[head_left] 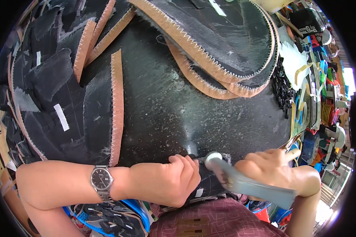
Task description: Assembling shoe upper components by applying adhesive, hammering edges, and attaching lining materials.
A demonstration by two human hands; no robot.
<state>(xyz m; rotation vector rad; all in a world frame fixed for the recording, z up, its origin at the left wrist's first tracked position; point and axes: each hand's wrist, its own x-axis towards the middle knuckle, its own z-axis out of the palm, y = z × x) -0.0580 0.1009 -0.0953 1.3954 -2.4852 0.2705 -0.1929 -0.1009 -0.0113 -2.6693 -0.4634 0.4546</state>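
Observation:
My left hand (168, 179), with a steel watch on its wrist, is closed with fingers curled at the front edge of the dark work surface (162, 98). It grips a black fabric piece (211, 183) that shows between my hands, partly hidden by them. My right hand (267, 170) is wrapped round a hammer (261, 187). Motion blurs the grey hammer head, whose round pale face (213, 159) points left, close above the black piece. Most of the handle is hidden by the hand.
Black pieces with tan, zigzag-stitched edges (116, 106) are piled at the left. More stitched pieces (225, 51) overlap at the far side. Black scraps (283, 87) lie at the right, beside a cluttered shelf of tools and coils. A blue-rimmed container (136, 213) of black pieces stands below my left arm.

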